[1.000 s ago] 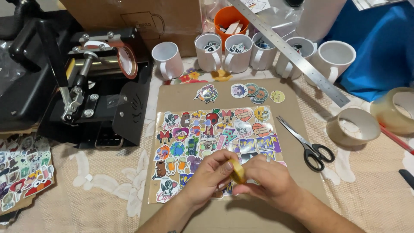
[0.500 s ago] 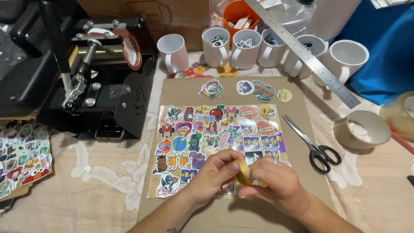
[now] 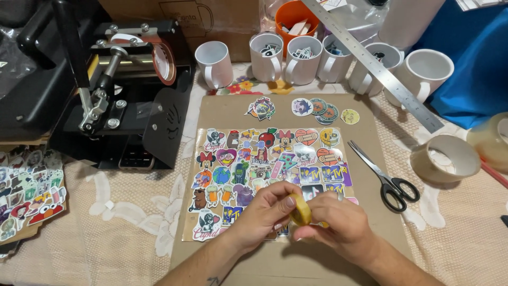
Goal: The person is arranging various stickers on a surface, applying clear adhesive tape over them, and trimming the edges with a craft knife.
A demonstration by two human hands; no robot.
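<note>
Gripping a small yellow tape roll [image 3: 300, 209] over the sticker sheet [image 3: 270, 169].
Pinching it on edge between left hand [image 3: 262, 214] and right hand [image 3: 338, 225], near the worktop's front edge, scissors [image 3: 386, 177] lying rightward.

A home craft workshop: a mug heat press [image 3: 121, 90], blank white mugs [image 3: 312, 58], sticker sheets [image 3: 264, 175] and scissors [image 3: 383, 177] crowd the table.

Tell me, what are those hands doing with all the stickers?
A person holds a small yellow tape roll between the left hand and right hand, just above a colourful sticker sheet lying on a brown cardboard mat. Black scissors lie to the right of the sheet. White mugs line the back, and a black mug press stands to the left.
</note>
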